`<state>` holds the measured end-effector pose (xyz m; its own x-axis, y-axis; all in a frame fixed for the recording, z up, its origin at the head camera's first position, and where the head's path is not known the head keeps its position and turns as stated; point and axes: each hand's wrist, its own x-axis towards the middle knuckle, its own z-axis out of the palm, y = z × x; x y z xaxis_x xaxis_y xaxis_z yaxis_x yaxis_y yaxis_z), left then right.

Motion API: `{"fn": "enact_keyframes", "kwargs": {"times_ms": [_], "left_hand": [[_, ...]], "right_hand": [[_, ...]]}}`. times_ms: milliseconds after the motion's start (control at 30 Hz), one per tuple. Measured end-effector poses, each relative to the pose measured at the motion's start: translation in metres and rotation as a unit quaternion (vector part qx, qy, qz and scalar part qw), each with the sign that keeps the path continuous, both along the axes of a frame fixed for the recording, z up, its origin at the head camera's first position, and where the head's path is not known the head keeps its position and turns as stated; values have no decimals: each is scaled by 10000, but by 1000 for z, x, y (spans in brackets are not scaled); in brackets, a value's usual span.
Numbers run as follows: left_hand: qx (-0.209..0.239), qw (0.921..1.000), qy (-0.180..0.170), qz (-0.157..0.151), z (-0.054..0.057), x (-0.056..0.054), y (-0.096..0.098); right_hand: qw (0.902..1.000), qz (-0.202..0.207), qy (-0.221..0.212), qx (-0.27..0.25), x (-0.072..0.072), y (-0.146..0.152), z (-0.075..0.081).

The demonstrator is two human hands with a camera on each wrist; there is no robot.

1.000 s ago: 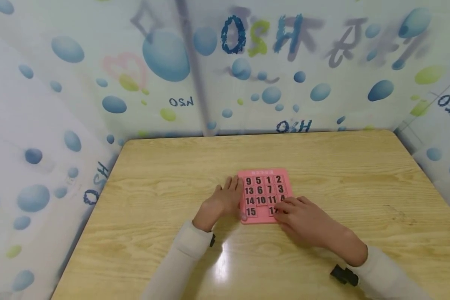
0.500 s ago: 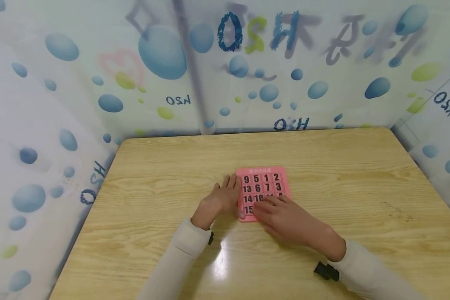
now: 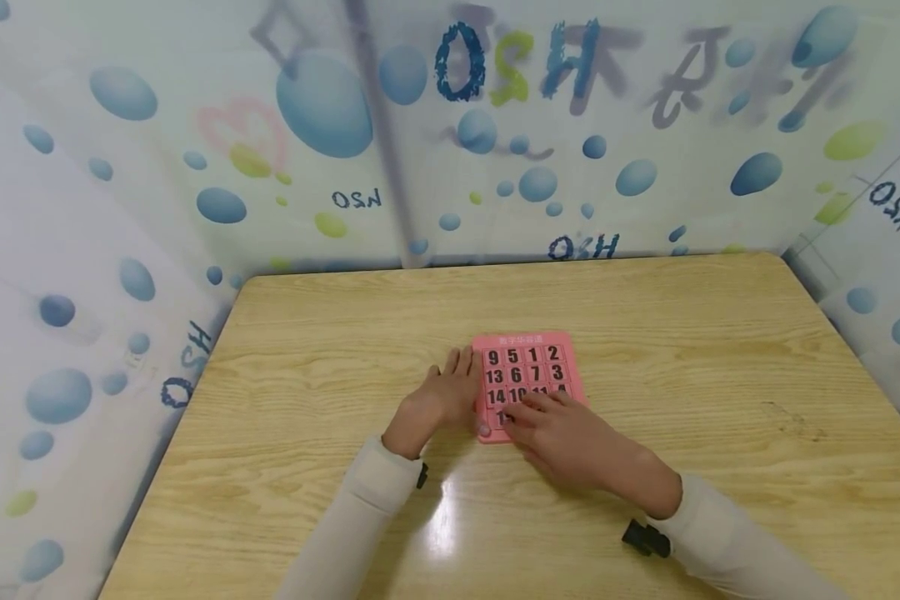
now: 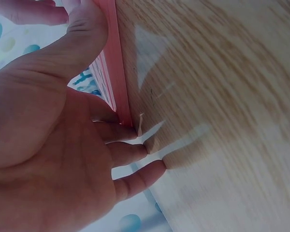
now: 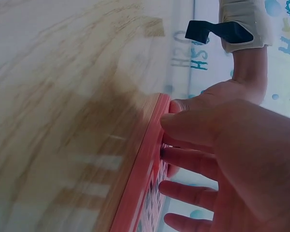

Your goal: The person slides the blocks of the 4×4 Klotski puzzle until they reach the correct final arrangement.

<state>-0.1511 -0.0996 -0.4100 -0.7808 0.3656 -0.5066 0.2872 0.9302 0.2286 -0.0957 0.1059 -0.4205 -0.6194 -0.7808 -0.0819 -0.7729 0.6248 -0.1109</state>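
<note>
A pink number sliding puzzle (image 3: 521,339) with black-numbered tiles lies flat on the table. Along its left edge my left hand (image 3: 441,402) rests with fingers extended and the thumb at the near left corner. My right hand (image 3: 579,440) reaches over the near right part, its fingertips touching the bottom row beside the 15 tile (image 3: 500,417). That tile is partly covered, and a narrow gap shows to its left. Beneath the right hand, the rest of the bottom row is hidden. In the right wrist view, the thumb is by the puzzle's near edge and the other fingers reach over the tiles.
The wood-grain table (image 3: 330,333) extends around the puzzle on all sides. Behind it and at both sides stand pale walls (image 3: 450,167) printed with blue and green drops. A dark strap piece (image 3: 647,538) sits at the right cuff.
The right hand has moved left across the bottom row, covering where the 12 tile was. Since half a second ago the 15 tile has slid slightly right. The left hand stays put.
</note>
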Motion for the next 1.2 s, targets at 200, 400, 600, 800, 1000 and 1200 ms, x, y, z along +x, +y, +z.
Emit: {"fn": "enact_keyframes", "kwargs": {"times_ms": [200, 400, 600, 800, 1000, 1200], "left_hand": [[-27, 10000, -24, -18, -1, 0, 0], [24, 10000, -66, 19, 0, 1, 0], [79, 9999, -88, 43, 0, 2, 0], [22, 9999, -128, 95, 0, 1, -1], [10, 10000, -67, 29, 0, 1, -1], [-42, 10000, 25, -36, 1, 1, -1]], "right_hand": [[9999, 39, 97, -6, 0, 9, 1], [9999, -1, 133, 82, 0, 16, 1], [9997, 56, 205, 96, 0, 19, 2], [9995, 39, 318, -56, -4, 8, 2], [9995, -91, 305, 61, -10, -12, -1], [9990, -182, 295, 290, -11, -22, -1]]}}
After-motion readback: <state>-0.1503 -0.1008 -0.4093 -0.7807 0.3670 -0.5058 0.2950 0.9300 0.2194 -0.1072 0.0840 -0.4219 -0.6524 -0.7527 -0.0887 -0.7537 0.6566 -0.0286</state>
